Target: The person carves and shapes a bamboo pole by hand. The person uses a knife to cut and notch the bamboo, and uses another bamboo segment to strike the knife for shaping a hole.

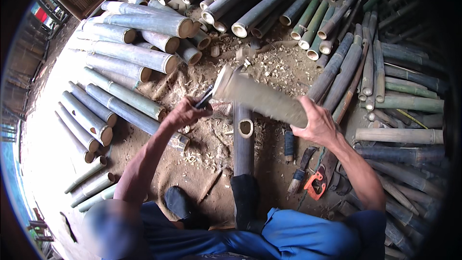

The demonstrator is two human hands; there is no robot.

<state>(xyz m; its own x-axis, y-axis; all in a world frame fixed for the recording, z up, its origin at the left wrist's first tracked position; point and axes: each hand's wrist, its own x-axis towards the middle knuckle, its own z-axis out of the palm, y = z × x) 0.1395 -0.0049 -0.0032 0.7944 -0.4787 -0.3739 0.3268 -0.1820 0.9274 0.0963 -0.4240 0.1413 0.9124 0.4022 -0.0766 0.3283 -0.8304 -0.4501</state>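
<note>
My left hand (190, 111) is closed round the dark handle of a bladed tool (205, 97), which looks like a knife; most of its blade is hidden. In my right hand (316, 123) is the right end of a thick, pale brown bamboo piece (262, 97), smeared by motion. This piece slants across the middle, its pale left end beside the tool. Beneath it lies a dark bamboo pole (244, 156) with an oval hole near its middle, pointing away from me. My dark-clad foot (244, 195) is at the pole's near end.
On the ground to the right lie a dark wrapped handle (288, 145), a knife (303, 166) and an orange saw handle (315, 185). Cut bamboo poles surround me: a left stack (132, 57), far poles (267, 5) and a right pile (409, 96). Pale shavings (274, 67) litter the dirt.
</note>
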